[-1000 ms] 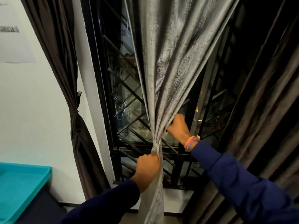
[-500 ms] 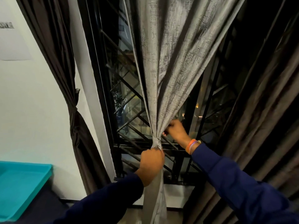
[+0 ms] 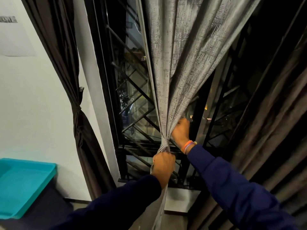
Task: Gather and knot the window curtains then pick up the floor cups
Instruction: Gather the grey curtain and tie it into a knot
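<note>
My left hand has stayed closed around the tail under the knot of the grey curtain, at the window's middle. My right hand came down close to the knot, its fingers pinching the folds above. I judge the knot is being tightened; no cups are visible.

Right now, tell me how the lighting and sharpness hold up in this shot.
Head view: the grey curtain is evenly lit and its weave reads sharply; the dark curtain on the right falls into deep shadow with little detail; the window grille shows faint reflections against night outside; wide-angle bending curves the wall and frame edges; the left hand and right hand are sharp.
</note>
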